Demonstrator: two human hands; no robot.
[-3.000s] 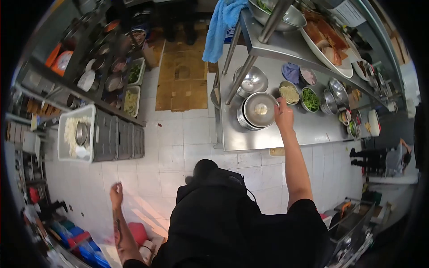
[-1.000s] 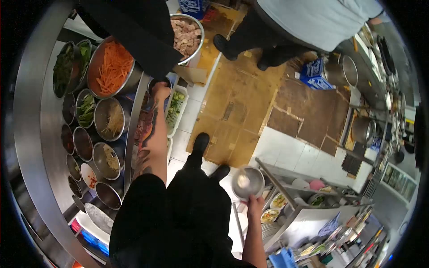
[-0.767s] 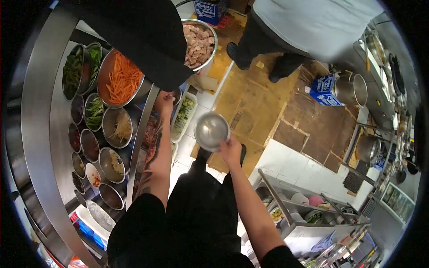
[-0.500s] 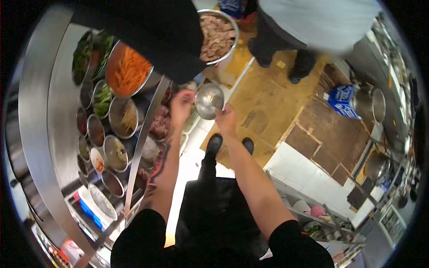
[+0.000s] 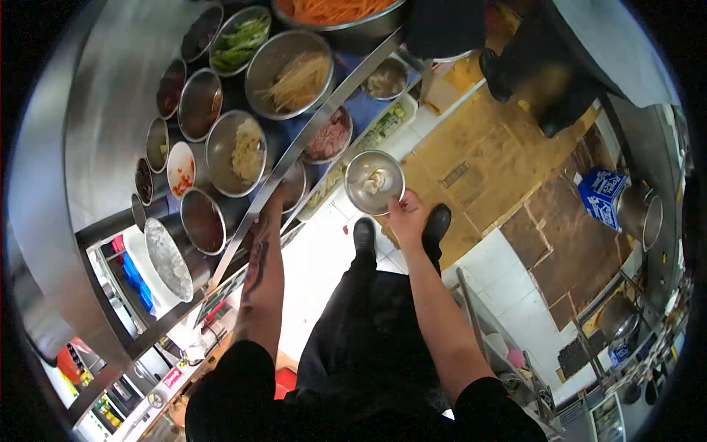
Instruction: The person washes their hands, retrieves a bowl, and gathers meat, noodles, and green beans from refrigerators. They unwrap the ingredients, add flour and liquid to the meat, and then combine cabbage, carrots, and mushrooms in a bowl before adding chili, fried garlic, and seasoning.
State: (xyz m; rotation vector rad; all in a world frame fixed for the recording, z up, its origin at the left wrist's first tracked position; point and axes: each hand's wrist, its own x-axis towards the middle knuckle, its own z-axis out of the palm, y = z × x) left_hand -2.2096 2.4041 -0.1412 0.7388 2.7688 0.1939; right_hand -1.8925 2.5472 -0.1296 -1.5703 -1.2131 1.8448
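Observation:
My right hand (image 5: pixel 407 215) grips the rim of a small round metal bowl (image 5: pixel 359 197), which I hold out over the floor. A few pale pieces lie at the bottom of this bowl. My left hand (image 5: pixel 271 208) reaches in by the steel rail (image 5: pixel 247 221) at the counter's edge, beside a metal bowl (image 5: pixel 295 186) partly covered by the rail. The left fingers are mostly hidden there. Just beyond stands a bowl of pink raw meat (image 5: pixel 328 140). Across the rail is a bowl of chopped pale yellow food (image 5: pixel 247 151).
Shredded carrot (image 5: pixel 335 10), green strips (image 5: pixel 243 44) and pale thin strips (image 5: pixel 298 82) fill bowls on the left counter. A long white tub (image 5: pixel 168 261) sits nearer. A person in dark trousers (image 5: pixel 571 70) stands ahead to the right. A blue box (image 5: pixel 600 197) rests beside a metal pot (image 5: pixel 652 221).
My left hand has moved away from the metal bowl, down to the counter rail. The bowl stays in my right hand. The view has shifted, and the nearby person's dark sleeve has mostly left it.

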